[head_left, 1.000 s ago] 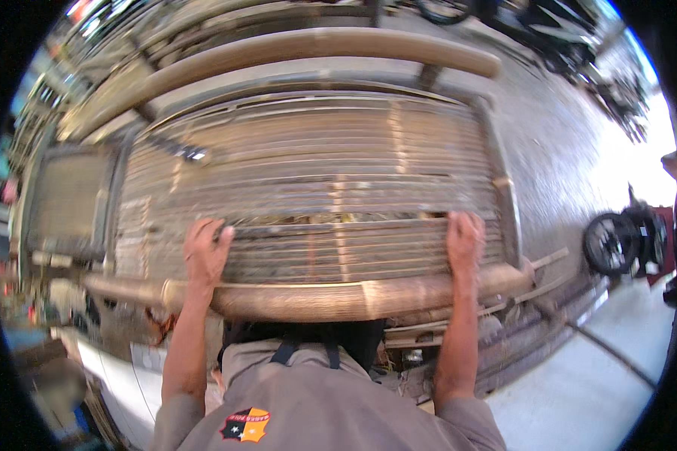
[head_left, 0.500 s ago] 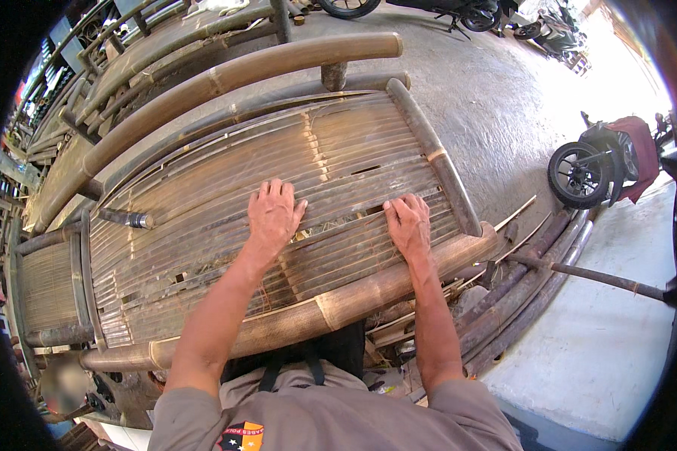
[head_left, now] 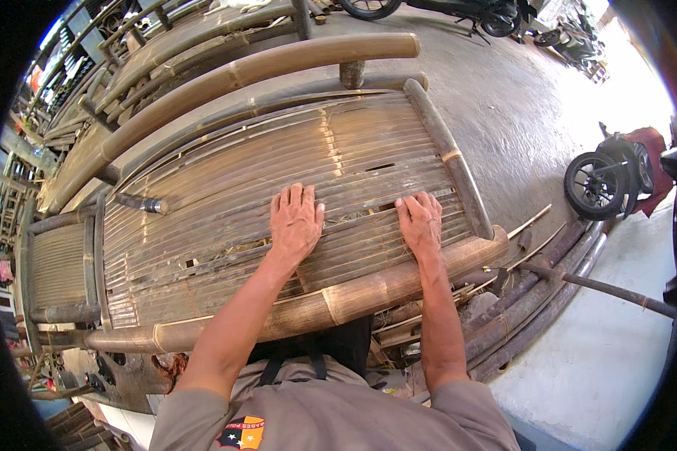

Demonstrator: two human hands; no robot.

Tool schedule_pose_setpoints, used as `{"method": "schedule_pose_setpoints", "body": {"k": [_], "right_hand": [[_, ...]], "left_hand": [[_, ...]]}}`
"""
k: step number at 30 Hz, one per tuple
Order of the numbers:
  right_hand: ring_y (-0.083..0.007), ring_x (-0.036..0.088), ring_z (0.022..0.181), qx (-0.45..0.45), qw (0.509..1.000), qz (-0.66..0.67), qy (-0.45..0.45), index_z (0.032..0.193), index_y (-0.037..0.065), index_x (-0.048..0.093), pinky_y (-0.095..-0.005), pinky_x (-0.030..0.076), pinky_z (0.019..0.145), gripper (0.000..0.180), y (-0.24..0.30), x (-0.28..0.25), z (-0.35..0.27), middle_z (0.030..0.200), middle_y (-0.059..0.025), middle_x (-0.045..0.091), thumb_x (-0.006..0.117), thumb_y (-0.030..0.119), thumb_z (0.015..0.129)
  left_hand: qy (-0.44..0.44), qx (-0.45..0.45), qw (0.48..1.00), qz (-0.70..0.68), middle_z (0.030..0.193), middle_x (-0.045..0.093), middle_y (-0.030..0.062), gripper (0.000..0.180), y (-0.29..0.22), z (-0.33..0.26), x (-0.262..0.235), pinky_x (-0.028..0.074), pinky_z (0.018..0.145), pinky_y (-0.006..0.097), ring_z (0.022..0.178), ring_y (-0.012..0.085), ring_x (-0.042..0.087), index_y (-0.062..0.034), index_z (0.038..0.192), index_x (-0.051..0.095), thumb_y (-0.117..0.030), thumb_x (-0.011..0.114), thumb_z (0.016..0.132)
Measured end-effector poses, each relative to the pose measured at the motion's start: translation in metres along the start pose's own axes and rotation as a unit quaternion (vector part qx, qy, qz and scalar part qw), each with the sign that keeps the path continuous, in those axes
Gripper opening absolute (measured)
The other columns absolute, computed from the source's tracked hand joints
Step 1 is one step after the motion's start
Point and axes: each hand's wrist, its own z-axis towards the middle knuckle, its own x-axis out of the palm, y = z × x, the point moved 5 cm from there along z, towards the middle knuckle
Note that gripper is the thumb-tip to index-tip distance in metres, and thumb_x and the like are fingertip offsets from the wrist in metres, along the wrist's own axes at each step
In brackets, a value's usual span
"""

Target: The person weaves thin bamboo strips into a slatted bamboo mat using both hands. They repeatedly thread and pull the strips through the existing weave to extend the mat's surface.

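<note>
Hands, left (head_left: 295, 222) and right (head_left: 421, 223), lie flat on bamboo slats (head_left: 226, 180).

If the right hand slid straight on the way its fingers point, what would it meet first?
Right hand lies flat on the bamboo slat seat, fingers pointing up it. Probably only more slats, then the far bamboo rail; depth is unclear.

Outdoor work yard, daylight; strong glare at upper right. Floor: grey concrete (head_left: 504, 113), stained, meeting a paler slab (head_left: 617, 353) at lower right. More bamboo furniture frames (head_left: 165, 45) stacked along the upper left. Loose bamboo poles (head_left: 534, 301) and offcuts lie on the floor at right. One motorbike (head_left: 605, 177) is parked at the right edge, another (head_left: 459, 11) along the top.
</note>
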Motion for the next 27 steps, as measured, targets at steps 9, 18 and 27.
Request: {"method": "schedule_pose_setpoints", "body": {"k": [9, 18, 27], "right_hand": [[-0.0334, 0.059, 0.095, 0.003, 1.0, -0.007, -0.006, 0.088, 0.008, 0.069, -0.0489, 0.046, 0.091, 0.017, -0.001, 0.0, 0.0, 0.093, -0.0097, 0.062, 0.07, 0.023, 0.094], [-0.0327, 0.058, 0.093, 0.004, 1.0, 0.001, -0.017, 0.086, 0.007, 0.068, -0.0481, 0.045, 0.089, 0.018, 0.0, -0.003, 0.0, 0.091, -0.0097, 0.061, 0.071, 0.023, 0.094], [-0.0341, 0.058, 0.092, 0.009, 1.0, -0.007, -0.003, 0.086, 0.007, 0.068, -0.0486, 0.045, 0.088, 0.02, 0.001, -0.003, 0.001, 0.09, -0.0108, 0.06, 0.07, 0.024, 0.095]], "left_hand": [[0.103, -0.02, 0.991, -0.086, 0.103, 0.063, 0.0171, 0.04, 0.021, 0.045, -0.002, 0.048, 0.089, 0.053, 0.104, 0.0369, 0.059, -0.0056, 0.101, 0.068, -0.045, 0.068, 0.095], [0.098, -0.002, 0.993, -0.073, 0.089, 0.068, 0.0112, 0.037, 0.051, 0.047, -0.006, 0.053, 0.071, 0.048, 0.09, 0.0363, 0.068, -0.0093, 0.101, 0.062, -0.046, 0.061, 0.102], [-0.104, 0.058, 0.993, -0.02, 0.127, 0.054, 0.0082, 0.034, 0.005, 0.013, -0.026, 0.026, 0.117, 0.061, 0.127, 0.0304, 0.05, -0.0167, 0.113, 0.074, -0.039, 0.079, 0.088]]}}
